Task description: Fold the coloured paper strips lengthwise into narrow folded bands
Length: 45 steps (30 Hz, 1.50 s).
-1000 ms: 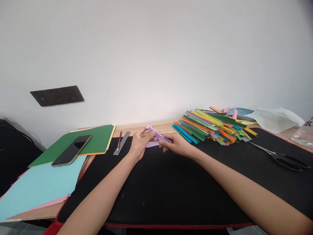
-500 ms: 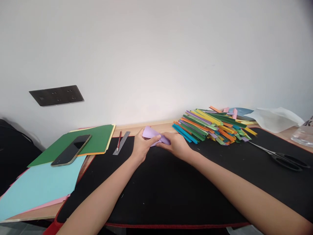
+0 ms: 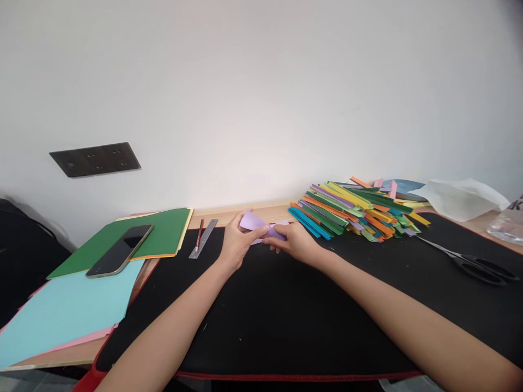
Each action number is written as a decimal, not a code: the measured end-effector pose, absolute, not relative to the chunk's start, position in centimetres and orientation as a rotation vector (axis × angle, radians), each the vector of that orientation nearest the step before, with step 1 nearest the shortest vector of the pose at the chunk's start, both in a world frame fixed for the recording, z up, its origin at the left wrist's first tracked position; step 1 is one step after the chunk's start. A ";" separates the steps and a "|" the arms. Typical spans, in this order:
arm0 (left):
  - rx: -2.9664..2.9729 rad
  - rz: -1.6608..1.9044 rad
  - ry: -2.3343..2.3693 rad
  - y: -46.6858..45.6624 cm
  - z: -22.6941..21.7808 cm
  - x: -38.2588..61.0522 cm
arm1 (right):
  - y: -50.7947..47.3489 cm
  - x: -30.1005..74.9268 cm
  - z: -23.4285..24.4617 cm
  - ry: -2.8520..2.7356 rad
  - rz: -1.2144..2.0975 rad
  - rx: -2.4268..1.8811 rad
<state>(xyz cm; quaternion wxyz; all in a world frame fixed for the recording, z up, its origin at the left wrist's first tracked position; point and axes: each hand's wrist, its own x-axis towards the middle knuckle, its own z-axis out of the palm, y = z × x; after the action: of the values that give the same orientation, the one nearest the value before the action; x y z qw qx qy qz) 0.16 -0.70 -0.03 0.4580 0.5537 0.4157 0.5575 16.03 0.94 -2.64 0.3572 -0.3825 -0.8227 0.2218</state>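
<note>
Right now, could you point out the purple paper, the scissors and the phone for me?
Purple paper [image 3: 250, 220]: head view, on the curved, uncovered part of its face.
Scissors [image 3: 461, 257]: head view, where the metal blades meet the dark handles.
Phone [image 3: 120, 251]: head view, on the middle of its dark screen.

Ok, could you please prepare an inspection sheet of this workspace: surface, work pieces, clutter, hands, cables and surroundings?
Surface: black mat with red edging on a light wooden table; tiny scraps on the mat.
Job's things: light purple paper, curved, whether one piece or more is unclear; pile of multicoloured paper strips to the right.
Clutter: black-handled metal scissors; red pencil overlapping a grey ruler; dark-screened phone on green paper sheets; translucent white bag.
Hands: left hand and right hand both grip the purple paper.
Cables: nothing seen.
Surroundings: plain pale wall with a dark rectangular socket panel.
</note>
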 end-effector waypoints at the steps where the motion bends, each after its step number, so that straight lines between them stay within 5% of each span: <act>1: 1.343 1.363 0.993 -0.7 0.0 0.2 | 0.9 16.0 -2.6 -2.095 0.661 -0.961; 10: 1.306 1.250 0.843 -0.4 0.3 -0.3 | 0.2 16.0 -1.3 -2.027 1.069 -0.862; 30: 1.287 1.337 0.866 -0.5 -0.2 0.1 | -0.4 15.9 -1.4 -2.157 0.932 -0.872; 45: 1.322 1.332 0.855 -0.6 -0.1 0.0 | -0.3 15.7 -1.4 -2.109 1.166 -0.790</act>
<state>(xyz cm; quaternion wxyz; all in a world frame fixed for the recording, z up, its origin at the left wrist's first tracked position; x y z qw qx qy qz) 0.03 -0.60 -0.14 0.5139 0.5500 0.3557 0.5540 15.69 -0.32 -1.39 0.2982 -0.2972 -0.7939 0.4387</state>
